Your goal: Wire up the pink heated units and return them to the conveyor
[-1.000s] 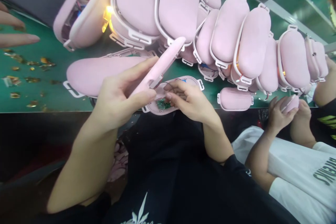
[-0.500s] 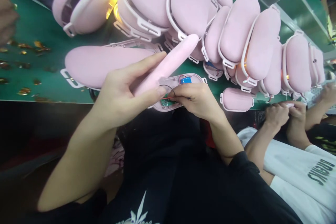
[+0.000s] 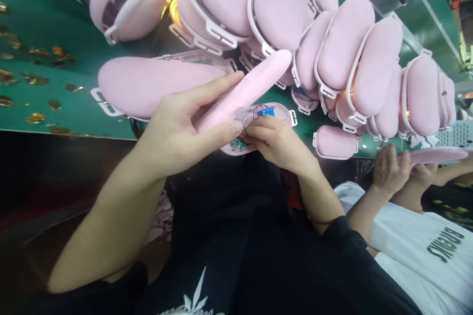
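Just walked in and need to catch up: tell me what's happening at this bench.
A person in a black shirt holds a pink cover tilted up in the left hand. The right hand presses on an open shell lying on the green bench, where a blue part, thin wires and a green board show. Many closed pink units are piled behind. To the right, a co-worker's hands hold another pink piece.

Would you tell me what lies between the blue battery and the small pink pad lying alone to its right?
In the head view, only bare green mat separates the battery from the pad.
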